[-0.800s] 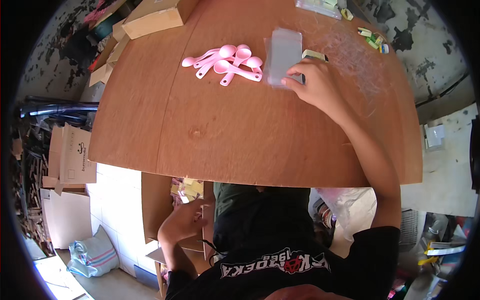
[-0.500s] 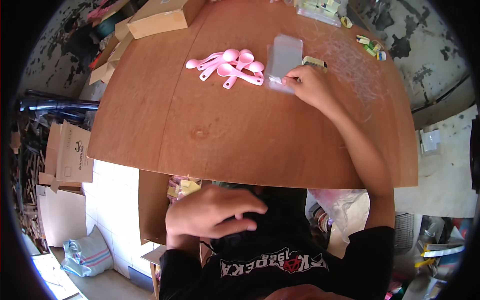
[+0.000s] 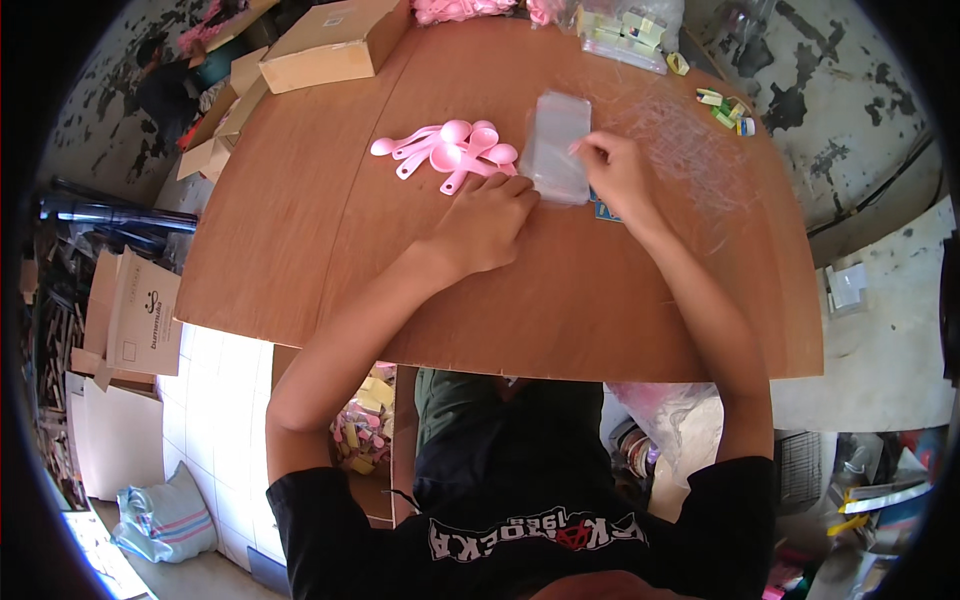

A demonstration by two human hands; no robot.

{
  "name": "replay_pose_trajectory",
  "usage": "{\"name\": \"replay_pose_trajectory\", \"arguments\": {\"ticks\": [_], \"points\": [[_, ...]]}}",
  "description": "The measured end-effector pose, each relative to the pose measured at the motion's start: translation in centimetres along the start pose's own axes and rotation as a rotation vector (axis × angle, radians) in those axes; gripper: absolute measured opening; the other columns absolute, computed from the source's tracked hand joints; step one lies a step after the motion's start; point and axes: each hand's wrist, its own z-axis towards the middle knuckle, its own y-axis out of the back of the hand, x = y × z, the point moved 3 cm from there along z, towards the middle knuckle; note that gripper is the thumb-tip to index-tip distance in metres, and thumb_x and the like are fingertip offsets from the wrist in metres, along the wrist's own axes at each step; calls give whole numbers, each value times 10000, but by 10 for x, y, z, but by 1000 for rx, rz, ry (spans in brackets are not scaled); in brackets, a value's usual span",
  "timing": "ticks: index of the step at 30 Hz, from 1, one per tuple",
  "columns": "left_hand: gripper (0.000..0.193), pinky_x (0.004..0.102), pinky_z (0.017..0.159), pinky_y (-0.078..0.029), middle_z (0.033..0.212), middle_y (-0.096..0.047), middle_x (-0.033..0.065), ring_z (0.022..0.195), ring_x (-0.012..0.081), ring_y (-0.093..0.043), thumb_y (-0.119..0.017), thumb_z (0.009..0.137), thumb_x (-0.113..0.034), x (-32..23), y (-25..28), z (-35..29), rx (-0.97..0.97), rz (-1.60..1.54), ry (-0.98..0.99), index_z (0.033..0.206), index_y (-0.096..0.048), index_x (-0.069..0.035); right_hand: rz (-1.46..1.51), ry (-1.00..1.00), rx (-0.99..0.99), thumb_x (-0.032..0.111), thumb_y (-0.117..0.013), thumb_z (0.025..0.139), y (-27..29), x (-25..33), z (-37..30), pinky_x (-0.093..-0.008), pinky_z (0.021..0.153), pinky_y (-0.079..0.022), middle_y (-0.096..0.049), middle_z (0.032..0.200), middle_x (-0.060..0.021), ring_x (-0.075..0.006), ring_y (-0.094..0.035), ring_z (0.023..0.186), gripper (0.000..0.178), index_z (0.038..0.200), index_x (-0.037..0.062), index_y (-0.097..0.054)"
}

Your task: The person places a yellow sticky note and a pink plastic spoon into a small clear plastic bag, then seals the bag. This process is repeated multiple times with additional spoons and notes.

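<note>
A loose heap of pink plastic spoons (image 3: pixel 447 157) lies on the brown wooden table, left of a stack of clear plastic bags (image 3: pixel 562 150). My left hand (image 3: pixel 485 222) reaches to the heap's near right side, its fingers curled over the handle end of one spoon and hiding it. Just off the right edge of the bags is my right hand (image 3: pixel 620 175), thumb and fingers pinched together; what they hold, if anything, is too small to make out. A small blue piece (image 3: pixel 605 209) shows partly from under that hand.
Thin clear strips (image 3: pixel 690 150) are strewn to the right, with small yellow and green pieces (image 3: pixel 728 110) beyond. A cardboard box (image 3: pixel 325 50) and a clear container (image 3: pixel 622 45) stand at the far edge. A person (image 3: pixel 165 90) is at far left. Below the table is an open box of small pieces (image 3: pixel 365 425).
My left hand has moved up from before my body to the spoons. My right hand has drawn off the near end of the bags to their right side. The view has shifted slightly.
</note>
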Motion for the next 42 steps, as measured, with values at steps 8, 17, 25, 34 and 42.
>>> {"name": "replay_pose_trajectory", "arguments": {"ticks": [8,17,25,34,42], "points": [[276,426,937,-473,1141,-625,137,1099,324,-590,-686,782,11,-27,53,-10,-592,-194,-76,1053,-633,-8,103,471,21,131,-686,849,44,88,-58,-377,637,-497,-675,785,-120,-283,-656,703,106,830,31,-715],[101,269,838,-525,966,-719,72,915,108,-660,-662,926,-15,-10,73,-52,-464,-953,277,1018,-678,25,-418,317,152,412,-509,990,44,-8,-94,-470,1075,-370,-567,1337,-230,-381,-507,1256,541,1245,-55,-606],[225,243,742,-547,1003,-729,96,858,96,-662,-680,928,-57,-6,81,-73,-596,-1160,433,1129,-680,44,-391,586,353,328,-678,880,54,89,-209,-569,1054,-361,-587,1256,-172,-297,-556,1160,450,1172,-11,-629],[228,226,799,-525,952,-742,61,882,68,-660,-665,891,23,-22,67,-67,-448,-1205,458,1117,-700,26,208,445,-115,1,-738,822,119,116,-161,-260,615,-513,-701,870,-110,-167,-675,717,184,1001,-24,-700],[185,245,812,-542,990,-730,73,897,94,-665,-703,884,4,-51,65,-65,-316,-1270,324,1067,-711,33,556,318,-431,28,-694,910,104,122,-88,-193,658,-497,-694,904,-51,-59,-624,789,168,1055,-55,-681]]}}
